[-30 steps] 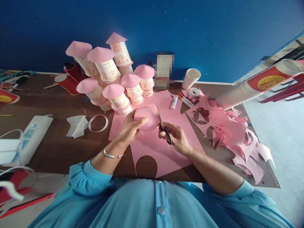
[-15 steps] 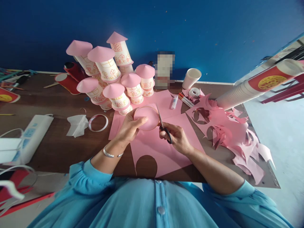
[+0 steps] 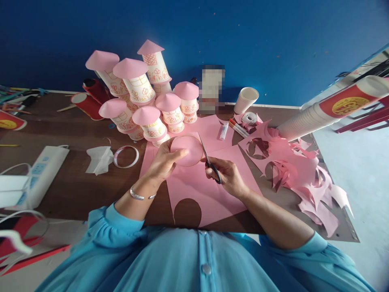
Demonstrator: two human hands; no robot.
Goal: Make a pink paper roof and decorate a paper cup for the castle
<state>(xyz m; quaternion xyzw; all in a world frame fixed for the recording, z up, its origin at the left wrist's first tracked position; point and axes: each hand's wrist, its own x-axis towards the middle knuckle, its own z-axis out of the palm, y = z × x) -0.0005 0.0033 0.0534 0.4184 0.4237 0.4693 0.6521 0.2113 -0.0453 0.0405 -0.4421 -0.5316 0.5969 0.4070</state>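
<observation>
The disc [image 3: 186,149] is edging slightly left, left grip [image 3: 162,161] rightly pinching its likely light, bendable edge, right grip [image 3: 227,176] clasping scissors [image 3: 216,172].

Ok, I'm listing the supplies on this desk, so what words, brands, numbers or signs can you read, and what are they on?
No text can be read for certain.
Red cup, right: gold round emblem, unreadable.
Cup at the left edge: yellow emblem, unreadable.
Small white tube: blue label, too small.
White power strip: blue labels, too blurred.
Box-like shape by the wall: pixelated.
</observation>
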